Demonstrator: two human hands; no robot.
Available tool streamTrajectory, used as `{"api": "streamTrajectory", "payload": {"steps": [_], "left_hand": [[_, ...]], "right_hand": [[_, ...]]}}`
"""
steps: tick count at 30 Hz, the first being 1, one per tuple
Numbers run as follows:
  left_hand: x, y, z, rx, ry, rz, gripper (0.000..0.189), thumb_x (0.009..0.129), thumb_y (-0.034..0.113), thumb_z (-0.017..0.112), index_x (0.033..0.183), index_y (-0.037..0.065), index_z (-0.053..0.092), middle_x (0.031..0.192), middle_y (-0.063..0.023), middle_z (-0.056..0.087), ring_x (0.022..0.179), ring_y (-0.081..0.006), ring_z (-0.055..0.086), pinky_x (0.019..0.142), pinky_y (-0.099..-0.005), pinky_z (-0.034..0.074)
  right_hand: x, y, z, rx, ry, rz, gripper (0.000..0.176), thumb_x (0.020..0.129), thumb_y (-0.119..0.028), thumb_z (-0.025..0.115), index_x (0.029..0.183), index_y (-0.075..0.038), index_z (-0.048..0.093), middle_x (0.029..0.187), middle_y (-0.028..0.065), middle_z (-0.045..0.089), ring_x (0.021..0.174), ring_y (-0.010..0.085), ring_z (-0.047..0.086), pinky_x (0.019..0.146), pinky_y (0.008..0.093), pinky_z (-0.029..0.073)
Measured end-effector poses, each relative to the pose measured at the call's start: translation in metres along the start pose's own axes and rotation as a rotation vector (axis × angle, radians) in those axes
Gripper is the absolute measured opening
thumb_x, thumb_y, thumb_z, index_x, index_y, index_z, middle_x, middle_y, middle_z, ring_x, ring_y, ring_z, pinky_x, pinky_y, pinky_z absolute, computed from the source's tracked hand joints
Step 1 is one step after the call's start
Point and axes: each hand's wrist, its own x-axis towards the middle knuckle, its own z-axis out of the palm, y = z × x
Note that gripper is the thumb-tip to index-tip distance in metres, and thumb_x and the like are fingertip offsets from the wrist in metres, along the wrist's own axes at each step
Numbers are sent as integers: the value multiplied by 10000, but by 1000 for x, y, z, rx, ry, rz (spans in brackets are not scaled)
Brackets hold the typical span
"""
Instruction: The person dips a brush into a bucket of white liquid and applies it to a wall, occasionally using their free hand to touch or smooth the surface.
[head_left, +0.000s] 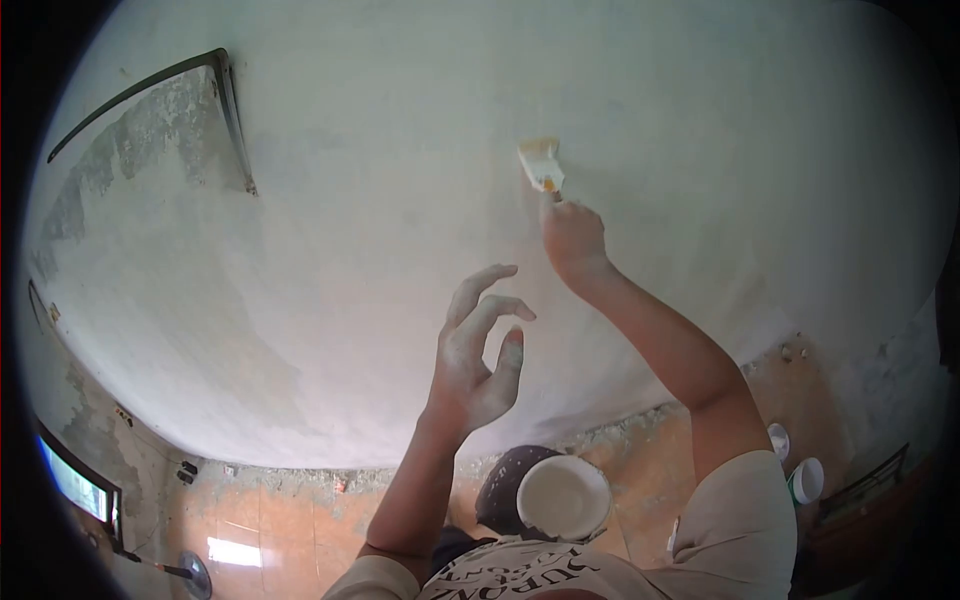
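White paint covers the wall [330,250], and far up it, a little right of centre, the right hand [572,238] is closed around the handle of a paintbrush [541,165] whose bristles lie against the wall. The left hand [475,365] is nearer and lower, just left of the right forearm, open with its fingers spread and loosely curled, dusted white and holding nothing. Down on the orange tiled floor [640,470], near the foot of the wall, stands a bucket [563,497] of white paint, with a small cup [806,480] well to its right.
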Motion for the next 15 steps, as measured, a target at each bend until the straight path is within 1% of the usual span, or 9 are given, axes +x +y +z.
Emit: {"api": "streamTrajectory", "payload": {"steps": [2,3,4,6,7,8,10,12,15], "left_hand": [[-21,8,2,-40,-30,-54,158,831,155,564,905,24,614,1264,-227,541,1214,-375,488,1006,-490,377],[-32,11,1,-83,-54,-100,163,833,160,572,906,20,613,1264,-228,541,1218,-369,486,1005,-489,377],[-43,13,0,-126,-78,-145,168,835,165,579,908,17,612,1265,-229,541,1223,-364,483,1004,-488,378],[-66,11,-1,-163,-112,-193,167,843,161,586,919,15,611,1272,-220,532,1238,-345,472,1013,-472,379],[-78,4,0,-204,-135,-236,159,850,155,582,925,18,612,1276,-211,525,1243,-333,468,1020,-461,377],[-88,-2,1,-246,-156,-279,152,858,149,577,932,22,614,1280,-201,519,1247,-322,464,1027,-449,374],[-101,-3,2,-287,-176,-341,137,864,134,570,937,27,615,1285,-187,510,1248,-306,463,1037,-429,369],[-107,0,2,-294,-172,-399,143,877,138,556,935,20,613,1276,-194,517,1235,-301,471,1026,-418,368],[-111,4,-3,-246,-192,-377,205,900,190,529,941,8,613,1269,-202,521,1224,-298,475,1011,-407,371]], "right_hand": [[-23,-10,1,36,-107,-16,61,818,-58,596,795,-72,650,620,67,642,603,220,680,511,334,550],[-33,-11,-1,151,-330,30,68,836,-55,579,836,-58,647,741,101,677,719,247,698,613,360,570],[-41,-10,-2,157,-340,36,68,836,-55,579,836,-58,647,741,101,677,719,247,698,613,360,570],[-57,-4,3,338,-440,130,67,860,-67,543,892,-40,596,803,153,656,806,321,673,708,429,549],[-55,3,8,391,-536,175,110,877,-110,546,918,-36,615,873,172,662,877,335,661,774,442,529],[-44,8,9,393,-538,180,110,877,-110,546,918,-36,615,873,172,662,877,335,661,774,442,529],[-18,19,10,281,-779,208,132,874,-134,565,921,-48,652,904,150,675,882,322,661,784,427,522],[12,24,6,261,-557,196,138,876,-155,577,916,-80,685,913,122,682,870,296,665,767,410,522],[60,29,-37,295,-377,212,114,860,-156,592,876,-124,700,864,88,686,836,293,663,720,414,524]]}}
